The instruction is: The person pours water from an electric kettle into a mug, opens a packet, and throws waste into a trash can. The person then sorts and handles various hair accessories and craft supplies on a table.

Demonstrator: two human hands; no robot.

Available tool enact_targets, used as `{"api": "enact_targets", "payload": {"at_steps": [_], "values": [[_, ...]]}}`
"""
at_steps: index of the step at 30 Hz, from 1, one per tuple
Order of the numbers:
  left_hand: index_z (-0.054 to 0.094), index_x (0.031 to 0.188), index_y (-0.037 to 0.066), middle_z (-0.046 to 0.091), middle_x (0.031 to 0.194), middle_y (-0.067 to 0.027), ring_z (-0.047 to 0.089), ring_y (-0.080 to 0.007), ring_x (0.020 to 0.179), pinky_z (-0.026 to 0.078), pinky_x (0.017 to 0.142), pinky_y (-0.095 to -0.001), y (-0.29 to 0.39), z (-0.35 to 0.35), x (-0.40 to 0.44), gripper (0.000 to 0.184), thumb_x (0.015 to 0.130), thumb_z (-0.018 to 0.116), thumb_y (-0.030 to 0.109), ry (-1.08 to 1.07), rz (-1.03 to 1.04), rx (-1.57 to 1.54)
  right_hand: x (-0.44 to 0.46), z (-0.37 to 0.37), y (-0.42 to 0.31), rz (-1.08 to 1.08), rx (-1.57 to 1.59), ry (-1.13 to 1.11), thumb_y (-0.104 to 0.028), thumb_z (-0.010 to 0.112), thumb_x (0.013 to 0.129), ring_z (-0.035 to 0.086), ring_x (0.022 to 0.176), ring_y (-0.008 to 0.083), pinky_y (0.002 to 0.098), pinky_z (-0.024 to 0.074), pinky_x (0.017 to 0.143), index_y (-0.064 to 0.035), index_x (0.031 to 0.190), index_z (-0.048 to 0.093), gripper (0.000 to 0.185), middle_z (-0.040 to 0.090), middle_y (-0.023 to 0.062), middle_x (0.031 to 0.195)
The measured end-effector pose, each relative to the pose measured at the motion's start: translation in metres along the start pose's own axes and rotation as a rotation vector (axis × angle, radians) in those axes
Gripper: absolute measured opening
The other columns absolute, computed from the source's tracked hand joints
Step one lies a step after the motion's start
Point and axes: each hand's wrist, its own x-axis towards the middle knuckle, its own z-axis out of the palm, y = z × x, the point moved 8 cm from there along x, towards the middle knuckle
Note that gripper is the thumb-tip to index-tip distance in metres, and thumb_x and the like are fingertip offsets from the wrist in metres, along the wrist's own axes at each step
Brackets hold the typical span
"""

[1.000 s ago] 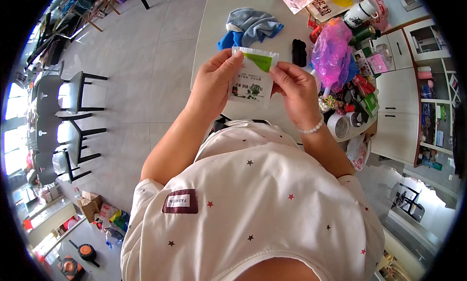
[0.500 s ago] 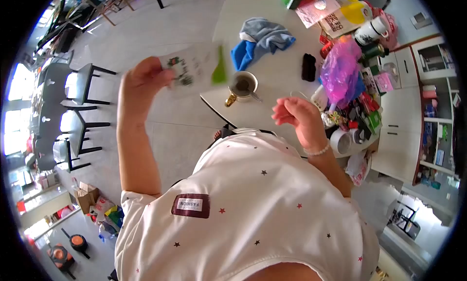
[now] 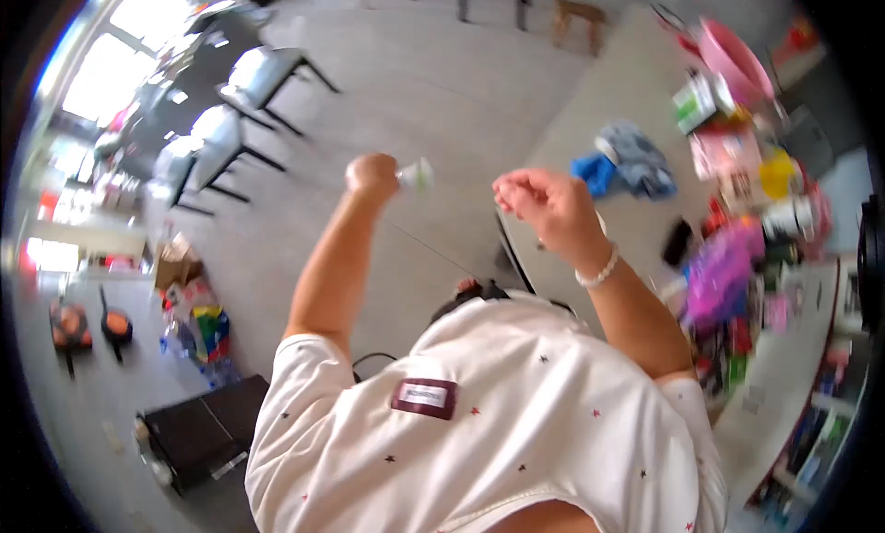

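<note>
My left hand (image 3: 372, 175) is closed on the small white and green packet (image 3: 419, 175), which sticks out to the right of the fingers, blurred and looking bunched up, over the floor. At the table's near left edge is my right hand (image 3: 546, 206), its fingers curled together with nothing visible in them. Part of the cup's pale rim (image 3: 602, 224) shows behind this hand; the rest is hidden. A grey and blue cloth (image 3: 636, 159) lies on the table beyond my right hand.
The table (image 3: 590, 100) carries a dark case (image 3: 678, 242), a purple plastic bag (image 3: 724, 270), a white bottle (image 3: 785, 218) and a pink basin (image 3: 735, 61). Chairs (image 3: 263, 76) stand at the upper left. A cardboard box (image 3: 177, 263) and a black box-like object (image 3: 205, 432) are at lower left.
The view has turned toward the left. Both hands first held the flat packet; my right hand let go, and the packet stayed in my left hand, now looking crumpled. My right hand's fingers have curled in.
</note>
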Motion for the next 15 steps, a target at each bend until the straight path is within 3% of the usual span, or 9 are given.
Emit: {"api": "enact_targets", "payload": {"at_steps": [1, 2, 4, 6, 9, 10, 14, 15], "values": [[0.066, 0.074, 0.008, 0.066, 0.08, -0.0093, 0.064, -0.0228, 0.073, 0.05, 0.057, -0.0347, -0.005, 0.004, -0.011, 0.018, 0.072, 0.06, 0.025, -0.034, -0.038, 0.03, 0.009, 0.017, -0.011, -0.076, -0.072, -0.042, -0.009, 0.056, 0.085, 0.059, 0.07, 0.008, 0.0214, 0.0492, 0.064, 0.0049, 0.091, 0.062, 0.017, 0.064, 0.0049, 0.078], [0.067, 0.074, 0.01, 0.066, 0.079, -0.0087, 0.064, -0.0239, 0.074, 0.05, 0.057, -0.0352, 0.0, 0.003, -0.019, 0.015, 0.072, 0.06, 0.022, 0.08, 0.271, -0.119, 0.015, 0.033, -0.017, -0.195, -0.025, -0.018, -0.018, 0.06, 0.082, 0.059, 0.061, 0.014, 0.0262, 0.0459, 0.056, -0.0008, 0.086, 0.065, 0.019, 0.064, 0.0121, 0.073], [0.068, 0.074, 0.012, 0.066, 0.079, -0.007, 0.064, -0.0234, 0.075, 0.05, 0.059, -0.0344, -0.017, -0.011, -0.048, 0.011, 0.072, 0.06, 0.021, -0.254, 0.158, -0.989, 0.023, 0.061, -0.037, -0.177, -0.047, -0.15, -0.017, 0.06, 0.081, 0.059, 0.058, 0.0173, 0.0279, 0.0466, 0.057, -0.0012, 0.084, 0.065, 0.017, 0.062, 0.0119, 0.07], [0.067, 0.071, 0.014, 0.066, 0.077, -0.0055, 0.063, -0.0219, 0.074, 0.049, 0.059, -0.0342, -0.041, 0.014, -0.043, 0.009, 0.072, 0.061, 0.02, -0.119, -0.01, -0.038, 0.033, 0.085, -0.042, -0.222, -0.169, -0.167, -0.016, 0.06, 0.08, 0.059, 0.064, 0.0206, 0.0302, 0.0475, 0.062, -0.0017, 0.086, 0.065, 0.017, 0.062, 0.0111, 0.071], [0.067, 0.071, 0.017, 0.066, 0.077, -0.0037, 0.064, -0.0208, 0.074, 0.049, 0.059, -0.0347, -0.021, 0.022, -0.061, 0.007, 0.071, 0.06, 0.019, 0.042, 0.222, 0.085, 0.046, 0.106, -0.047, -0.47, -0.406, -0.132, -0.016, 0.062, 0.077, 0.058, 0.079, 0.025, 0.0337, 0.0469, 0.073, -0.002, 0.096, 0.062, 0.023, 0.061, 0.0114, 0.083], [0.067, 0.07, 0.019, 0.065, 0.076, -0.0035, 0.064, -0.0211, 0.074, 0.049, 0.062, -0.0352, -0.01, 0.02, -0.069, 0.007, 0.071, 0.06, 0.019, 0.129, 0.299, 0.026, 0.047, 0.113, -0.047, -0.572, -0.478, -0.102, -0.017, 0.063, 0.076, 0.057, 0.084, 0.0263, 0.0349, 0.0464, 0.077, -0.002, 0.1, 0.061, 0.028, 0.06, 0.0118, 0.088], [0.065, 0.071, 0.013, 0.065, 0.075, -0.0075, 0.062, -0.0259, 0.07, 0.048, 0.059, -0.0347, -0.028, -0.044, -0.099, 0.01, 0.07, 0.06, 0.022, 0.196, -0.118, -0.643, 0.051, 0.134, -0.024, -0.504, -0.618, -0.191, -0.019, 0.066, 0.074, 0.05, 0.104, 0.0286, 0.0379, 0.0419, 0.088, -0.0007, 0.116, 0.05, 0.049, 0.052, 0.0146, 0.115], [0.062, 0.071, 0.007, 0.062, 0.066, -0.007, 0.058, -0.0232, 0.059, 0.043, 0.051, -0.0317, -0.036, -0.043, -0.093, 0.016, 0.071, 0.061, 0.023, 0.18, -0.155, -0.98, 0.051, 0.139, -0.017, -0.471, -0.604, -0.237, -0.019, 0.066, 0.073, 0.049, 0.107, 0.0291, 0.0382, 0.0413, 0.089, -0.0004, 0.118, 0.048, 0.051, 0.05, 0.015, 0.119]]}}
